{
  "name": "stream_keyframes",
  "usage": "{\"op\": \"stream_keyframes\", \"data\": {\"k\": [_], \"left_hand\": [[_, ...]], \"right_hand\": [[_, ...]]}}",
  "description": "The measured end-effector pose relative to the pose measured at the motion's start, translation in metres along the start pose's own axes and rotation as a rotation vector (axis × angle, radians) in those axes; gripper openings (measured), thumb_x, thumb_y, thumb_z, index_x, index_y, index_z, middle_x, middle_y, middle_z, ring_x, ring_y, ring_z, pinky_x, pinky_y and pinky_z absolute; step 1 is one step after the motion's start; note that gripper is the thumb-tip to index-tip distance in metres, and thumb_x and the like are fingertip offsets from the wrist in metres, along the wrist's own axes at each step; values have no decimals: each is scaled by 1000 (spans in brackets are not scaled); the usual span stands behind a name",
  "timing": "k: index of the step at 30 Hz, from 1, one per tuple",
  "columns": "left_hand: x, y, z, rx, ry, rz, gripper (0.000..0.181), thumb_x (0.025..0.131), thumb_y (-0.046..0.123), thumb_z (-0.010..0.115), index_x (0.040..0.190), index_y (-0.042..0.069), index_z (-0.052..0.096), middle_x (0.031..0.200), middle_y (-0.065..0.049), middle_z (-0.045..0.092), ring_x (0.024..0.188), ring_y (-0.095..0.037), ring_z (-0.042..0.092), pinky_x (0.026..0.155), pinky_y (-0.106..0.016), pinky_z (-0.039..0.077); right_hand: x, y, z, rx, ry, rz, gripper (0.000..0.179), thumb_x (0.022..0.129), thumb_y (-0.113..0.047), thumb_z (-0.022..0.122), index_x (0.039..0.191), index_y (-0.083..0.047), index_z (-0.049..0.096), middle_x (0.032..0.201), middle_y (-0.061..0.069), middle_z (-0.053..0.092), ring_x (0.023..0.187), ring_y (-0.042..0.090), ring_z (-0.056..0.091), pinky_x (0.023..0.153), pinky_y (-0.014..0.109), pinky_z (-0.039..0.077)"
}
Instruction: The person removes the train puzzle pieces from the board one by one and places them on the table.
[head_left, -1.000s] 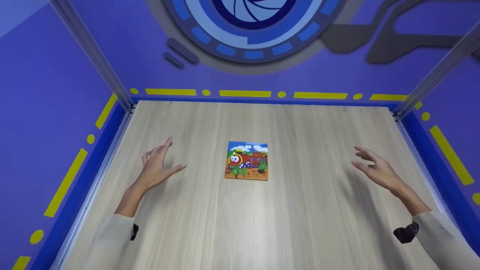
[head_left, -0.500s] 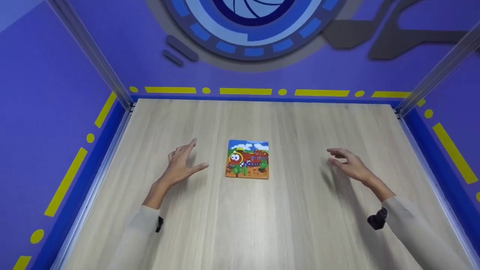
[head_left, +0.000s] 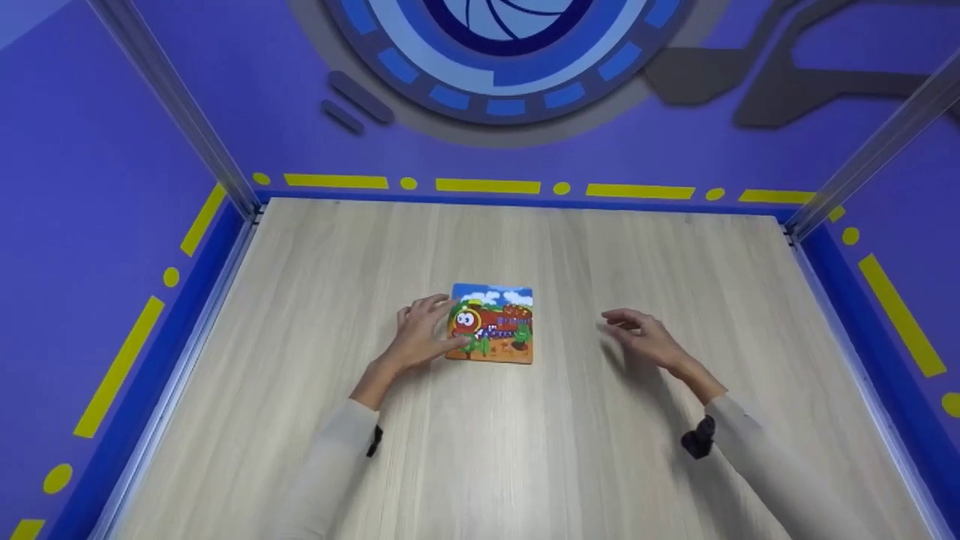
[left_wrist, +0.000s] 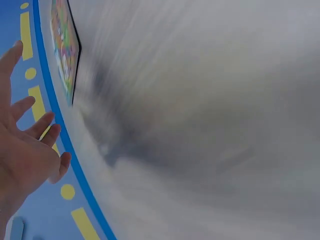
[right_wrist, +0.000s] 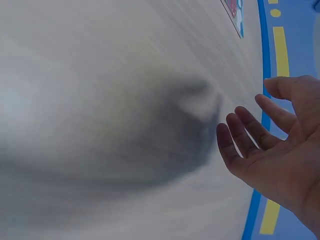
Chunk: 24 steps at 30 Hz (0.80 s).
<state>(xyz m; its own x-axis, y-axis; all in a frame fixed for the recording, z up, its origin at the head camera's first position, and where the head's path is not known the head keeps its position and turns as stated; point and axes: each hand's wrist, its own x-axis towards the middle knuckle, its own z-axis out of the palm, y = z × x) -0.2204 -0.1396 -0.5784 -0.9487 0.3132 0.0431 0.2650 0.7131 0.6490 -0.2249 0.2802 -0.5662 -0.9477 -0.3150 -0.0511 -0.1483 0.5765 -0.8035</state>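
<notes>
Picture board lies flat on wood-grain table, just right of the left hand, left edge partly behind its fingertips in head view; sits left of the right hand, clear gap between. Printed train faces toward the left hand, cars trail toward the right hand; sky edge on the far side from the person, orange ground edge nearer. Sides look about equal, long axis can't be told. Left forearm slants forward and inward; thumb and fingers spread, thumb over the near left part, fingers by the left edge, contact can't be told. Right forearm slants inward too, hand above its shadow, fingers parted and slightly bent, thumb toward the board's side.
</notes>
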Motion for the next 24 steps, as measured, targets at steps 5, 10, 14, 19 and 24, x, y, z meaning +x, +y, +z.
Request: {"op": "stream_keyframes", "data": {"k": [5, 10, 14, 19, 24], "left_hand": [[12, 8, 22, 5, 24, 5, 77, 88, 45, 77, 151, 11, 50, 158, -21, 39, 147, -42, 31, 117, -64, 18], [21, 14, 41, 48, 61, 24, 83, 87, 49, 77, 154, 11, 46, 159, -22, 35, 147, -43, 28, 116, -66, 19], [29, 19, 52, 85, 113, 15, 82, 87, 51, 76, 153, 12, 47, 158, -23, 37, 146, -43, 30, 113, -67, 22], [41, 25, 63, 179, 185, -15, 77, 88, 57, 72, 149, 14, 54, 154, -21, 42, 142, -42, 36, 111, -64, 26], [49, 26, 71, 274, 188, -82, 79, 85, 67, 69, 147, 19, 57, 154, -19, 43, 142, -39, 37, 113, -61, 28]], "right_hand": [[19, -7, 35, 52, 51, -29, 33, 103, -11, 60, 131, 5, 64, 129, 25, 67, 120, 40, 64, 102, 49, 50], [37, -20, 56, 103, 81, -12, 31, 102, -8, 60, 130, 5, 64, 127, 25, 67, 120, 39, 63, 104, 51, 49], [52, -31, 63, 115, 78, -2, 31, 101, -5, 59, 130, 6, 64, 127, 26, 67, 120, 39, 62, 106, 53, 48], [65, -40, 70, 103, 76, -2, 31, 101, -3, 58, 129, 6, 64, 125, 25, 67, 118, 38, 63, 106, 53, 47], [74, -49, 78, 111, 70, -15, 31, 101, -4, 59, 129, 6, 64, 125, 25, 67, 118, 38, 63, 106, 52, 48]]}}
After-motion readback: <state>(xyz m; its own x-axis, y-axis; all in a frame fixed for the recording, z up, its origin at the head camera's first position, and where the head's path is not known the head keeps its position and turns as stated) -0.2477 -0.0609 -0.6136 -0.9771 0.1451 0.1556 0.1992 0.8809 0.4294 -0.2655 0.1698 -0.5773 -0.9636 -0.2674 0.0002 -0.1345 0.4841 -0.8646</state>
